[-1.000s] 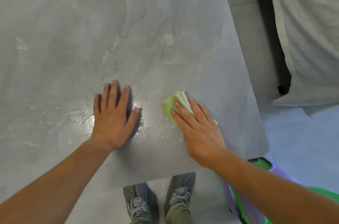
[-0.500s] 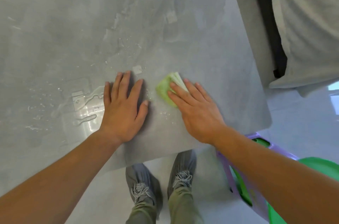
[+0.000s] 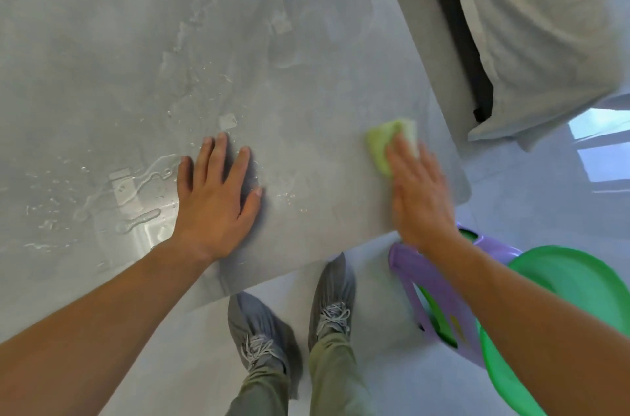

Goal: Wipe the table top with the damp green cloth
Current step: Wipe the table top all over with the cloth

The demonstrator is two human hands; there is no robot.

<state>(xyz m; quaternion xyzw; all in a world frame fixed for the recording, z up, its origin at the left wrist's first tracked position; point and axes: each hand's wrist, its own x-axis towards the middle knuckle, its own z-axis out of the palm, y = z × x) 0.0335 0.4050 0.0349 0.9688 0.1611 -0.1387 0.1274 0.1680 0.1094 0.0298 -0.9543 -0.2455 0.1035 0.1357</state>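
The grey table top (image 3: pixel 306 40) fills most of the view, with water streaks and droplets on its near left part. The folded green cloth (image 3: pixel 383 139) lies near the table's right edge, partly under my fingers. My right hand (image 3: pixel 419 190) presses flat on the cloth and looks motion-blurred. My left hand (image 3: pixel 214 201) rests palm down on the table, fingers spread, holding nothing, well left of the cloth.
A purple stool (image 3: pixel 439 289) and a green basin (image 3: pixel 572 296) stand on the floor beside the table's near right corner. A grey fabric-covered piece of furniture (image 3: pixel 545 23) sits to the right. My shoes (image 3: pixel 293 323) are below the table edge.
My right hand has swept the green cloth rightward, from beside my left hand toward the table's right edge. My left hand stayed planted on the table.
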